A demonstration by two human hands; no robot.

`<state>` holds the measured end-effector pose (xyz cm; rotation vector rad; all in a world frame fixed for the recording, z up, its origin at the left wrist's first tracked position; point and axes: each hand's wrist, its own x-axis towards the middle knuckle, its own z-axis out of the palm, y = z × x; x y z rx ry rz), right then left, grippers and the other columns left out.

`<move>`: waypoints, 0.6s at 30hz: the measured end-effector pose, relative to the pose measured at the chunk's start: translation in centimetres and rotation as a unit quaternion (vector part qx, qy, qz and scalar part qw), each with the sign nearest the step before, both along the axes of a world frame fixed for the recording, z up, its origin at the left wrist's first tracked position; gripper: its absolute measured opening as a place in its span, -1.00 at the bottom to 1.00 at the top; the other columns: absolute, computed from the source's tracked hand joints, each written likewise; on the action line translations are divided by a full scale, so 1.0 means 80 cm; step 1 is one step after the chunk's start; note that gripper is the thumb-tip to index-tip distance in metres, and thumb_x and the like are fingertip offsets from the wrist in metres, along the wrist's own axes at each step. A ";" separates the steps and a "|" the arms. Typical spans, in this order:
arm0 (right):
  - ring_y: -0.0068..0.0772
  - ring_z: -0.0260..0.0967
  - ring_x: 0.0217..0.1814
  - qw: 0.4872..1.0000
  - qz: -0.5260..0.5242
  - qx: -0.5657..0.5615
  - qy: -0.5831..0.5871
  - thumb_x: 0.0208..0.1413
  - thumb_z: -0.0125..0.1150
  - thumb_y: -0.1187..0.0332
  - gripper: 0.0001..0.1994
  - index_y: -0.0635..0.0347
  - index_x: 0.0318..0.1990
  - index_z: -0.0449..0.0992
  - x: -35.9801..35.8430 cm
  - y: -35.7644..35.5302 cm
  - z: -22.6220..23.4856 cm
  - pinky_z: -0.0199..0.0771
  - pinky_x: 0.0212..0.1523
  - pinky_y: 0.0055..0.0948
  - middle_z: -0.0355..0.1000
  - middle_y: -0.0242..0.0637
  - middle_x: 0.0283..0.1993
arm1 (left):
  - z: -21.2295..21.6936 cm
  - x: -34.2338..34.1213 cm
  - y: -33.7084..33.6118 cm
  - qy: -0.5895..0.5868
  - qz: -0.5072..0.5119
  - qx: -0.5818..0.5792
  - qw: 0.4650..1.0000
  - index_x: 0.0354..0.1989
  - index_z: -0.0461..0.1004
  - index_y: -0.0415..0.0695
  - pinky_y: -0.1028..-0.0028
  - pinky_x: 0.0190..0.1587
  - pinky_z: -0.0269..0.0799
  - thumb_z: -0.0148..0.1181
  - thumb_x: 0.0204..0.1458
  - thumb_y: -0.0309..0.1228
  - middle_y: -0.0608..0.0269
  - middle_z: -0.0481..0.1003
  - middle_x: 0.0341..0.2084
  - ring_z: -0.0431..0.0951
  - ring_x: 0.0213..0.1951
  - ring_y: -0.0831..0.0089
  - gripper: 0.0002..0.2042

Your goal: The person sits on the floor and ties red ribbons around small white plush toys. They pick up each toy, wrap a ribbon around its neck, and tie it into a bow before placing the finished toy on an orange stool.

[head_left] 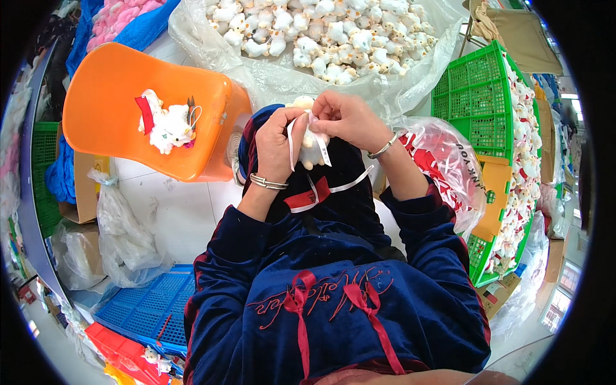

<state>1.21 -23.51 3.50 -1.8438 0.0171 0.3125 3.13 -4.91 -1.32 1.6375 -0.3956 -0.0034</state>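
Note:
A small cream-white plush toy (310, 153) rests on my dark trouser leg, with a white ribbon (322, 146) around its upper part. My left hand (277, 142) pinches the ribbon at the toy's left side. From the right, my right hand (353, 120) also has its fingertips closed on the ribbon; its exact grip is partly hidden. Both hands meet over the toy, covering part of it. On my lap, nearer to me, lie a red fabric piece (307, 197) and another length of white ribbon (354, 180).
An orange stool (122, 70) at left carries white plush toys (168, 126) and a dark-tipped tool. Ahead, a clear plastic sheet (256, 80) holds a heap of plush toys. To the right are a bag of red pieces (443, 160) and a green crate (471, 96). A blue crate (144, 308) stands lower left.

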 end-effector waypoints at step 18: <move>-0.23 0.52 -0.35 0.956 0.140 -0.219 -0.138 0.17 0.19 0.38 -0.87 0.24 -0.23 0.54 0.014 -0.003 0.011 0.51 -0.31 -0.29 0.55 -0.17 -0.32 | 0.008 -0.003 0.001 -0.067 -0.030 -0.022 0.997 -0.27 0.62 -0.23 0.46 -0.17 0.50 0.34 0.08 -0.59 0.15 0.58 -0.29 0.58 -0.25 0.35 -0.93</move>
